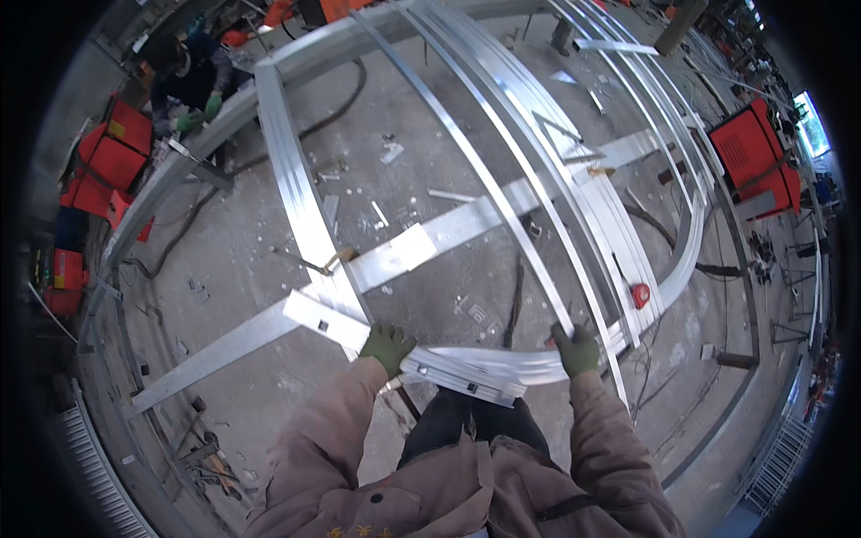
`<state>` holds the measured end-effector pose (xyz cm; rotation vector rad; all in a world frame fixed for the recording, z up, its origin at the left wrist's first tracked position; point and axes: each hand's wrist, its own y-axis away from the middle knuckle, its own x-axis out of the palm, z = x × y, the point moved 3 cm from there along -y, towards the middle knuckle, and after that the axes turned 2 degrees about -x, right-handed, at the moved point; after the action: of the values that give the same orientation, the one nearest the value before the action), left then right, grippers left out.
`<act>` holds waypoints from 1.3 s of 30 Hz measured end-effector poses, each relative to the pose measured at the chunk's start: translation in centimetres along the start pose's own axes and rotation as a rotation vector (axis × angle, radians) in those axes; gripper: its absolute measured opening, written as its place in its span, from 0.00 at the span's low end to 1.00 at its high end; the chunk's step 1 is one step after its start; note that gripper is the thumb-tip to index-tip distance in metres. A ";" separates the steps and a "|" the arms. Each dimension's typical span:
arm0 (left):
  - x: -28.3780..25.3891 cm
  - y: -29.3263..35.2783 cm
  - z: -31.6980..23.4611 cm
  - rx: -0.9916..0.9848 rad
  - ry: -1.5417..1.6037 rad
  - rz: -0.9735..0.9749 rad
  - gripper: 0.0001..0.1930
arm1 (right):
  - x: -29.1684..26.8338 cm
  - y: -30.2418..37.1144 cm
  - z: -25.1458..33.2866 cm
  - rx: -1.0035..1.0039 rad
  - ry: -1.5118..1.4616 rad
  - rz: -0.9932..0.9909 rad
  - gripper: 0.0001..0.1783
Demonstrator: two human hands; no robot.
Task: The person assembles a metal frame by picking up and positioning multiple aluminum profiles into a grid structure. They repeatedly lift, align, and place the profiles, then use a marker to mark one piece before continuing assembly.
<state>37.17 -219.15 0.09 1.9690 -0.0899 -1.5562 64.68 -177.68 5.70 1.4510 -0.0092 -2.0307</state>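
Observation:
My left hand (389,349), in a green glove, is closed around the middle of a short aluminium profile (462,377) with small square holes. This piece lies slanted in front of my legs, over the near frame beam (502,363). My right hand (577,350), gloved alike, grips the near end of a long narrow aluminium bar (484,175), with the fingers partly hidden. The bar runs away from me to the far beam. Left of it, a wide ribbed aluminium profile (300,197) reaches back from near my left hand.
A flat crossbeam (211,354) passes beneath the long bars. A red tape measure (639,295) rests on the right-hand profiles (619,238). Red machines (117,148) stand left, another red machine (758,160) right. A co-worker (188,81) crouches at the far left. Cables and scraps litter the floor.

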 end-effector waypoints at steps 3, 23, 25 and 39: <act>-3.7 1.2 -1.6 -0.071 0.035 -0.009 0.38 | -3.4 -0.4 -3.4 0.003 -0.083 -0.096 0.39; -3.5 11.8 -14.5 -0.605 0.310 -0.096 0.46 | -1.4 -17.7 -3.2 -0.127 -0.079 -0.214 0.31; -1.8 11.2 -14.4 -0.616 0.324 -0.096 0.43 | -2.2 -18.2 -3.4 -0.097 0.006 -0.229 0.31; 1.4 10.8 -13.1 -0.697 0.523 -0.055 0.35 | -5.5 -11.2 -10.5 -0.008 -0.137 -0.109 0.30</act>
<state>52.81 -222.95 5.78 1.7245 0.6375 -0.8729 69.27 -162.42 2.23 1.3304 0.0209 -2.2126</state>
